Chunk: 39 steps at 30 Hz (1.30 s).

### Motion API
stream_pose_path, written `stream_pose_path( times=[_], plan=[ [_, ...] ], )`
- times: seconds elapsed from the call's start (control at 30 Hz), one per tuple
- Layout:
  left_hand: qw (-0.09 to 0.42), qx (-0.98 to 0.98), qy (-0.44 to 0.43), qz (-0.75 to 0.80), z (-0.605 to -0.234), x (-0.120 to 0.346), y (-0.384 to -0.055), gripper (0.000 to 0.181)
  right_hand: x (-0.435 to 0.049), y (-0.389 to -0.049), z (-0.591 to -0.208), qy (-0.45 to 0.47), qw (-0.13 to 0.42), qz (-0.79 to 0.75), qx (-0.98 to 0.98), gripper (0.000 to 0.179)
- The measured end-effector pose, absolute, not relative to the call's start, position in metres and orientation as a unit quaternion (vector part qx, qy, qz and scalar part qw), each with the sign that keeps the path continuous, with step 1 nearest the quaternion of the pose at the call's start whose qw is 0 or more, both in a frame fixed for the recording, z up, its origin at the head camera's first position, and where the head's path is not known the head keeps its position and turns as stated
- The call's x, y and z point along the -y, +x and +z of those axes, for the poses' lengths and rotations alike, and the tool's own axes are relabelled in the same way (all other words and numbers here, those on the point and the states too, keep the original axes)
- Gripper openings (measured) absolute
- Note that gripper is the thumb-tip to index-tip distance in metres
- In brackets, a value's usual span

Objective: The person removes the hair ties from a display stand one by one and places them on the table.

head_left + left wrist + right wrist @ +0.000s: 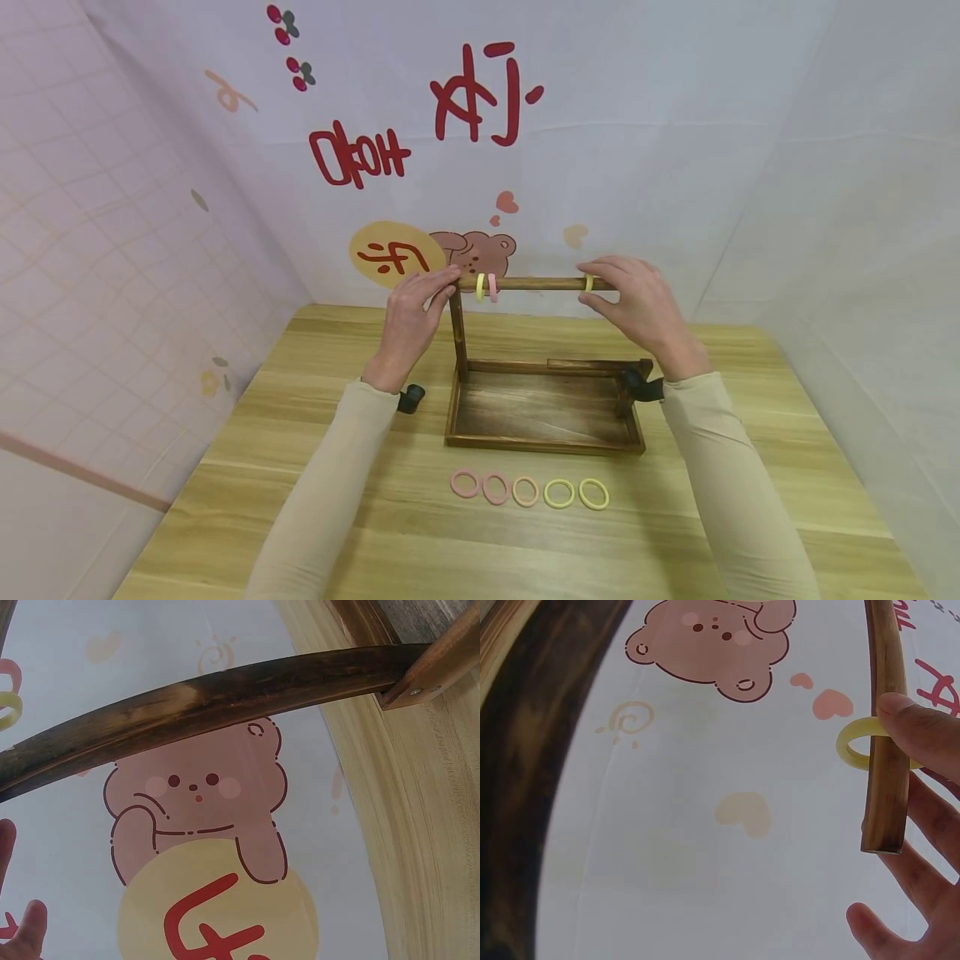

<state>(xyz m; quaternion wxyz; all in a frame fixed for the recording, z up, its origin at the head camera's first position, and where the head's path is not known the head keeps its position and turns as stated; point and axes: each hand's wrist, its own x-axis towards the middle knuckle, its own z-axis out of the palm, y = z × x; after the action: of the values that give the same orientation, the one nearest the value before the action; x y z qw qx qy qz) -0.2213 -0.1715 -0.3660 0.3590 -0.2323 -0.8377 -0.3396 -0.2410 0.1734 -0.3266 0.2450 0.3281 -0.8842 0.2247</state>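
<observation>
My right hand pinches a yellow ring that encircles the wooden rod near its right end. In the right wrist view, the thumb lies over the rod beside the ring, and the other fingers spread behind. My left hand is at the rod's left end, its fairly straight fingers right at the top of the upright post. Close to it, another yellow ring and a pink ring hang side by side on the rod.
The post rises from a shallow dark wooden tray on the wood-grain table. In front of it lie several rings in a row, from a pink ring to a yellow ring. A printed cloth hangs behind.
</observation>
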Motion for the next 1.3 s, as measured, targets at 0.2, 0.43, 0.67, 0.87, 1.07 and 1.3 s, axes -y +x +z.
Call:
stream_pose_path(
  times=[0.2,0.43,0.67,0.87,1.07,1.3],
  plan=[
    [0.361,0.836,-0.233,-0.341,-0.367,0.172,-0.222,0.028,-0.175,-0.240,-0.326,0.328,0.243,0.224,0.885,0.046],
    [0.368,0.832,-0.239,-0.341,-0.366,0.172,-0.221,0.028,-0.178,-0.241,-0.327,0.332,0.250,0.227,0.881,0.046],
    [0.363,0.836,-0.236,-0.337,-0.367,0.172,-0.221,0.028,-0.181,-0.240,-0.326,0.330,0.251,0.230,0.880,0.046],
    [0.366,0.834,-0.236,-0.338,-0.366,0.172,-0.221,0.028,-0.183,-0.240,-0.326,0.324,0.249,0.229,0.883,0.046],
    [0.361,0.837,-0.234,-0.336,-0.364,0.172,-0.220,0.028,-0.185,-0.239,-0.325,0.321,0.247,0.224,0.886,0.047],
    [0.362,0.838,-0.234,-0.336,-0.365,0.172,-0.220,0.028,-0.191,-0.240,-0.328,0.325,0.260,0.225,0.881,0.045]
  ],
)
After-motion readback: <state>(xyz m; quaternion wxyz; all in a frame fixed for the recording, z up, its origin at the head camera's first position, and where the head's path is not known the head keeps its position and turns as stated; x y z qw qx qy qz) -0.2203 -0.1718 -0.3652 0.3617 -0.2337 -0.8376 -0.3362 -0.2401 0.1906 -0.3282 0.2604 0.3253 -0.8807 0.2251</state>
